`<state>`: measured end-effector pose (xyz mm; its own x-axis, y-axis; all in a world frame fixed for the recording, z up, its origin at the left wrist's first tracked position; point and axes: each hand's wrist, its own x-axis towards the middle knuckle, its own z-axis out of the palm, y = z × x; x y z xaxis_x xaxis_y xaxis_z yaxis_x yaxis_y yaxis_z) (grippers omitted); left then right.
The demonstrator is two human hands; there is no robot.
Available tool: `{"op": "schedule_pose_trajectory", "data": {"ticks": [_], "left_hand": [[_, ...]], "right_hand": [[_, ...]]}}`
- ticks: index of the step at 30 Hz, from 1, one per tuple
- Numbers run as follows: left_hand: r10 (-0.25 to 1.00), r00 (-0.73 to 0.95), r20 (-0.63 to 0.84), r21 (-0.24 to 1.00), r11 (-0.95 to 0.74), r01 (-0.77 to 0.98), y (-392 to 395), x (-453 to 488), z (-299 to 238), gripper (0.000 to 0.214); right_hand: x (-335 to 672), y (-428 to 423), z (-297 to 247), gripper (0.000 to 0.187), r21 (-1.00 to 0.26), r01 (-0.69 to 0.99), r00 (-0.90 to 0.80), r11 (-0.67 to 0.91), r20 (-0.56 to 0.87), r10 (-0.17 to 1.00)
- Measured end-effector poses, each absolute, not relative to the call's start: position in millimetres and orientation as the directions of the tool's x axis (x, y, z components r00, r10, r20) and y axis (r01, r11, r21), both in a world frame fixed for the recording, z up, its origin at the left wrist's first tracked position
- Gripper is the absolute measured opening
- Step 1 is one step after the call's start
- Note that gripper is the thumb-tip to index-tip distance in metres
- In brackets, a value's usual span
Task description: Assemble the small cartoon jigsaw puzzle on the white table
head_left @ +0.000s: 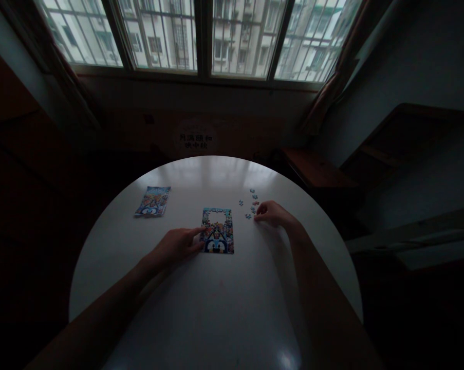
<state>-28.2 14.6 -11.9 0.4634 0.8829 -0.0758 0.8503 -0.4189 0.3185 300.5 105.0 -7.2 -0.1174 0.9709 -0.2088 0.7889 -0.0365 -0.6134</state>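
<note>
Since the light is pretty dim over that glossy white, curved-edge bench (216, 308), whoever's doing this would do best to go slow with the pieces. The rectangular, multicoloured jigsaw with a blue cartoon figure along its near edge (218, 241) lies flat mid-bench, with a pale gap in its upper part. Off to its right sits a loose scatter of small knobbed jigsaw pieces (248, 216), mostly bluish, one more orange.

Honestly, steadying the jigsaw lightly with the left hand (181, 243) seems smart: pushing harder could skew it. That grip is released, not clamped on anything, index finger stretched onto the left edge, thumb lower down by the same side. The right hand (275, 213) is at the scatter, fingertips bunched and pointing down; can't tell whether its grip has a piece. I'd say pinch one by its rim and lift straight, so the neighbours don't get dragged.

Pose-wise, both forearms angle in from the near corners, the left reaching long and low, the right bending inward at the wrist.
</note>
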Motion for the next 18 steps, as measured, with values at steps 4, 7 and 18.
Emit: {"op": "schedule_pose_trajectory", "data": {"ticks": [4,7,18], "left_hand": [[0.882,0.464,-0.08,0.309,-0.42,0.853,14,-27,-9,0.05],[0.885,0.455,-0.101,0.306,-0.408,0.86,13,-26,-6,0.05],[0.881,0.468,-0.066,0.307,-0.428,0.85,14,-27,-12,0.05]], "right_hand": [[298,102,-5,0.013,-0.644,0.761,-0.089,-0.073,-0.215,0.973],[296,102,-2,0.018,-0.686,0.721,-0.075,-0.099,-0.219,0.973],[254,98,16,0.016,-0.884,0.455,-0.227,0.111,0.006,0.974]]}}
